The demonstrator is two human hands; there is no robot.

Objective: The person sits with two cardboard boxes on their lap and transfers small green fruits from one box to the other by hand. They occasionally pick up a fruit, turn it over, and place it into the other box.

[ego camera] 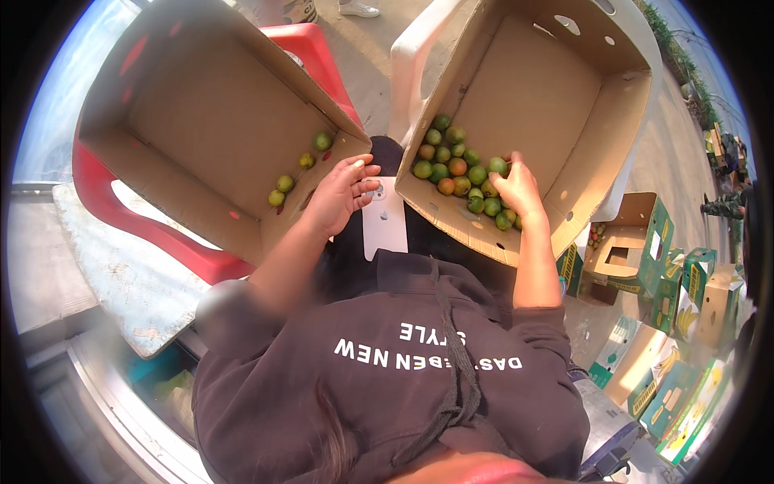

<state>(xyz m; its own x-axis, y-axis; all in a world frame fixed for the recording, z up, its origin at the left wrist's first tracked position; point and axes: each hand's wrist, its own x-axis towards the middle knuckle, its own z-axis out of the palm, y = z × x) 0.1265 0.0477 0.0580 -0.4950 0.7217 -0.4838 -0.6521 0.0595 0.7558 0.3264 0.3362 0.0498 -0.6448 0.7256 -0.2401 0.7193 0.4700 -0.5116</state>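
Two open cardboard boxes tilt towards me. In the right cardboard box (544,78), several small round fruits (458,167), green to orange-red and tomato-like, are gathered in the near left corner. My right hand (521,189) reaches in there, thumb and fingers around a green fruit (498,166). The left cardboard box (205,115) has several green and yellow-green fruits (285,183) along its near right side. My left hand (340,196) is by that side, its fingers apart and nothing in them. Under its fingertips, a pale smartphone (385,221) lies on my lap.
A red plastic chair (211,260) supports the left box and a white plastic chair (417,60) the right one. Printed banana boxes (665,387) stand on the ground at right. A worn pale board (121,266) is at left. A person's shoe (359,9) shows at the top.
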